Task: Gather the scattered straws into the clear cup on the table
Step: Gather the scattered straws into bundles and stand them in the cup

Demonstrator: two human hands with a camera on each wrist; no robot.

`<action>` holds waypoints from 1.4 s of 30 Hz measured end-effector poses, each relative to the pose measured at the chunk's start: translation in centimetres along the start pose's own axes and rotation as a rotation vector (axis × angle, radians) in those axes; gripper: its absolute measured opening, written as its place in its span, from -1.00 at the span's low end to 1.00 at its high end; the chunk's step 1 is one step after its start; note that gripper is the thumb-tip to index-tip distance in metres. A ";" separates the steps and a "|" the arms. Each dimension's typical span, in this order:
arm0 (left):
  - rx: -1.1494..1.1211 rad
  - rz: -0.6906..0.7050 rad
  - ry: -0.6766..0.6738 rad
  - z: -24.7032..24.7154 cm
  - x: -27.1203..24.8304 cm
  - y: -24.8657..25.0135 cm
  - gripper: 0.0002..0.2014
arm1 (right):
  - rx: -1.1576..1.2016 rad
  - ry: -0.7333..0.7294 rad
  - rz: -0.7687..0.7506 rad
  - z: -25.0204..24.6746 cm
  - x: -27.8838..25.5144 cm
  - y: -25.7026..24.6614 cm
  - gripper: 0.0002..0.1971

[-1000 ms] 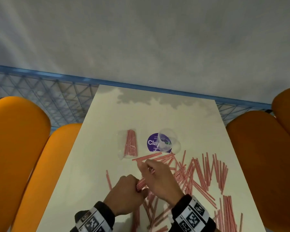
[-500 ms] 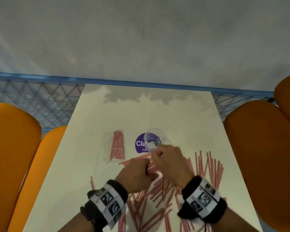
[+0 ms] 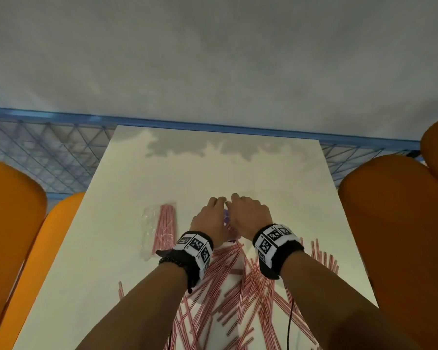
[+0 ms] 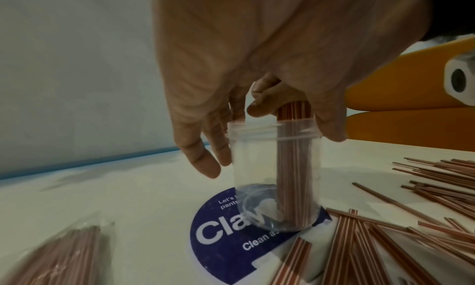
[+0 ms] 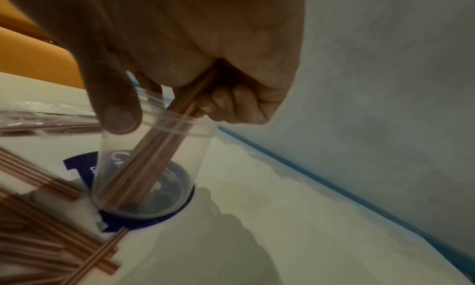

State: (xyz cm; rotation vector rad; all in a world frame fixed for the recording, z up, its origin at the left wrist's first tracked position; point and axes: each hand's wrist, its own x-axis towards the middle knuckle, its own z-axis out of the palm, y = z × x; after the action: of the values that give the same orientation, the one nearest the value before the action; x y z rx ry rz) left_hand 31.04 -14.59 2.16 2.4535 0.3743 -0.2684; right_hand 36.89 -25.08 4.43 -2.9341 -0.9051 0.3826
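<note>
The clear cup (image 4: 257, 167) (image 5: 180, 147) stands on a round purple sticker (image 4: 223, 238) in the middle of the white table (image 3: 213, 168). My right hand (image 3: 248, 213) (image 5: 180, 76) grips the top of a bundle of red-striped straws (image 4: 295, 157) (image 5: 154, 157), whose lower ends rest on the cup's bottom. My left hand (image 3: 210, 215) (image 4: 203, 147) is beside it, its fingers hanging straight down against the cup's left side. In the head view both hands hide the cup. Many loose straws (image 3: 238, 286) (image 4: 437, 177) lie scattered on the table nearer to me.
A clear plastic bag of straws (image 3: 162, 228) (image 4: 64, 255) lies left of the cup. Orange chairs (image 3: 10, 223) (image 3: 402, 223) flank the table. A blue wire rack (image 3: 48, 152) runs along the grey wall behind. A thin black cable (image 3: 290, 322) crosses the straws under my right forearm.
Both hands moved forward from the pile to the cup, carrying the straw bundle. The bundle went from lying slanted in both hands to standing inside the cup.
</note>
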 end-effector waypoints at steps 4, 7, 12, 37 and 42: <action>-0.002 -0.025 -0.053 -0.5 -0.2 0.1 0.10 | 0.085 0.145 0.056 -1.0 -1.2 0.0 -0.72; -0.055 0.014 0.024 -2.2 -2.4 -0.2 0.12 | 0.171 0.220 0.058 -2.7 -4.3 0.1 -0.81; -0.132 -0.212 0.167 -5.8 -8.3 -7.2 -0.57 | 0.114 0.072 -0.114 -1.3 -12.4 -0.6 -0.83; -0.107 -0.703 0.150 1.9 -24.4 -16.8 -0.64 | 0.438 -0.269 0.009 10.2 -16.9 -7.4 -0.60; -0.139 -0.697 0.155 3.1 -23.1 -15.7 -0.85 | 0.365 -0.302 0.046 10.4 -13.4 -9.8 -0.23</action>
State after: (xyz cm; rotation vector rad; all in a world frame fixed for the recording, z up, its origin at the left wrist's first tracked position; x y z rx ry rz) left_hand 3.86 -9.28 -2.62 2.1322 1.2692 -0.3247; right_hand 18.26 -24.75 -1.54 -2.6035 -0.7005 0.9073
